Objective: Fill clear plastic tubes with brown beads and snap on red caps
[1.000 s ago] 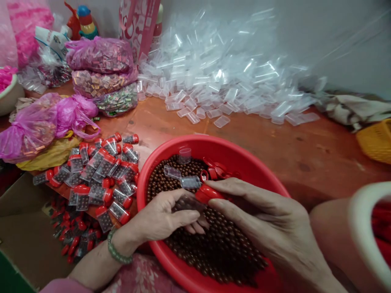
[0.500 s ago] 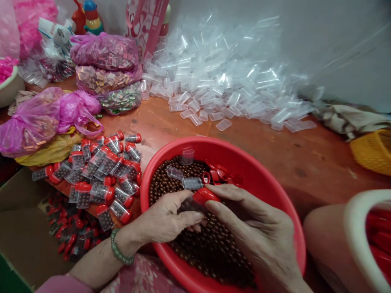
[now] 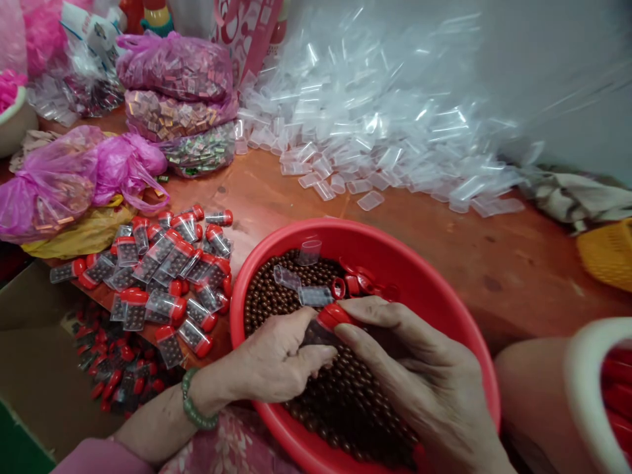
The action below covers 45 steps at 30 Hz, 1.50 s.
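The left hand [image 3: 276,359] curls closed round a small plastic container [image 3: 316,334] while the right hand [image 3: 429,368] pinches its red cap [image 3: 332,316] between barely parted fingertips, over the red basin [image 3: 415,263], presumably so stray brown beads [image 3: 345,401] fall back in.

A pale grey wall [image 3: 553,79] rises straight behind the bench [image 3: 434,230], whose reddish-brown wooden top catches a soft sheen of light. Below its left end, an open cardboard box [image 3: 34,368] sits in shadow.
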Each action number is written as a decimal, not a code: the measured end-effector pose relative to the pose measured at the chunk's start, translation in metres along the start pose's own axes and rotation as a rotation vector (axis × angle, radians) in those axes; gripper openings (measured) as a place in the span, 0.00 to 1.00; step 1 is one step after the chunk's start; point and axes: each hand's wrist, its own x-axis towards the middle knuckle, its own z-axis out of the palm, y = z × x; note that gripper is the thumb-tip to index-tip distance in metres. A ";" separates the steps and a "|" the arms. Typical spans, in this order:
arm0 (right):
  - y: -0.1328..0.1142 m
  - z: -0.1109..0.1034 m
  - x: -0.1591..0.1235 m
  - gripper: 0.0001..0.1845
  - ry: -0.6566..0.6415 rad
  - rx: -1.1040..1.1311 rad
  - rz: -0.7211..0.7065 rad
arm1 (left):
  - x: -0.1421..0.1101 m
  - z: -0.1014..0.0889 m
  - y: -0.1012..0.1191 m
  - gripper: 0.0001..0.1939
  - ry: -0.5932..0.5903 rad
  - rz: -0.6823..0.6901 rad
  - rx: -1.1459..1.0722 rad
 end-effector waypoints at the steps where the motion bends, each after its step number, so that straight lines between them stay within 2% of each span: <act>1: 0.001 0.000 -0.001 0.07 -0.008 -0.005 -0.009 | 0.000 0.000 0.000 0.07 0.005 0.011 0.065; 4: 0.006 0.002 -0.005 0.08 -0.008 -0.024 -0.037 | 0.000 0.000 0.000 0.09 0.022 0.032 0.160; 7: 0.012 0.002 -0.010 0.12 0.019 -0.143 -0.154 | 0.001 0.000 -0.001 0.06 0.015 0.030 -0.001; 9: 0.014 0.003 -0.011 0.19 0.005 -0.289 -0.282 | 0.002 0.000 -0.003 0.04 -0.006 0.027 -0.170; 11: 0.014 0.005 -0.010 0.32 -0.029 -0.436 -0.393 | 0.004 0.001 -0.005 0.07 -0.024 0.004 -0.295; 13: 0.013 0.008 -0.009 0.39 -0.058 -0.547 -0.444 | 0.005 0.001 -0.008 0.11 -0.042 -0.048 -0.386; 16: 0.012 0.014 -0.006 0.37 -0.035 -0.681 -0.476 | 0.006 0.002 -0.011 0.16 -0.029 -0.081 -0.499; 19: 0.012 0.017 -0.004 0.34 0.009 -0.766 -0.535 | 0.006 0.003 -0.012 0.18 -0.025 -0.056 -0.523; 28: 0.012 0.017 -0.001 0.35 0.037 -0.771 -0.663 | 0.005 0.001 -0.012 0.26 -0.033 -0.054 -0.541; 32: 0.017 0.019 -0.003 0.38 0.009 -0.731 -0.693 | 0.010 0.004 -0.010 0.37 -0.004 -0.147 -0.677; 35: 0.020 0.021 -0.005 0.39 -0.004 -0.730 -0.704 | 0.014 0.007 -0.009 0.34 0.075 -0.195 -0.746; 38: 0.021 0.024 -0.006 0.38 -0.014 -0.746 -0.696 | 0.015 0.011 -0.011 0.21 0.238 -0.171 -0.641; 41: 0.017 0.026 -0.007 0.37 -0.035 -0.762 -0.707 | 0.012 0.011 -0.014 0.16 0.375 -0.137 -0.298; 43: 0.014 0.027 -0.007 0.35 -0.029 -0.769 -0.724 | 0.009 0.009 -0.016 0.17 0.385 -0.121 -0.092; 45: 0.012 0.029 -0.006 0.31 -0.014 -0.780 -0.726 | 0.006 0.007 -0.018 0.17 0.332 -0.093 -0.044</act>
